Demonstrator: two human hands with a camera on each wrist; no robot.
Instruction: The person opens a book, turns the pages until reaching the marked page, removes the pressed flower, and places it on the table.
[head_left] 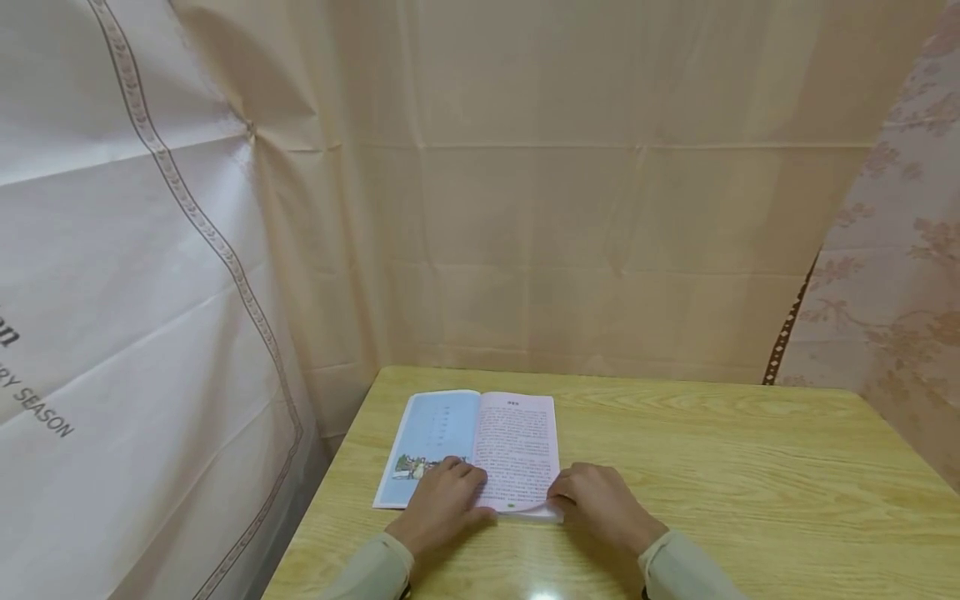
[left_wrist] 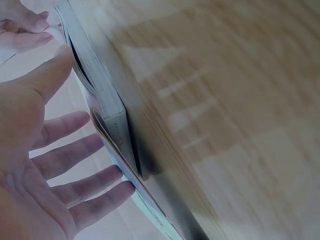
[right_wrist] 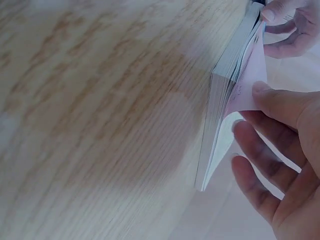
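An open book (head_left: 517, 446) lies on the table, its left page (head_left: 438, 417) light blue with a small illustration and its right page pink with lines of print. My left hand (head_left: 442, 504) rests with extended fingers across the lower part near the fold, thumb at the bottom edge. At the lower right corner my right hand (head_left: 600, 504) pinches a page between thumb and forefinger. In the right wrist view that pink page (right_wrist: 248, 92) curves up off the thick page block (right_wrist: 216, 110), and the other fingers are loosely bent. The left wrist view shows the spine end (left_wrist: 120, 135) beside my left fingers.
The wood-grain table (head_left: 712, 467) extends to the right of the book. A beige cloth (head_left: 562, 208) hangs behind its far edge. Pale printed cloth (head_left: 150, 333) hangs along the left side, and floral cloth (head_left: 900, 250) at the right.
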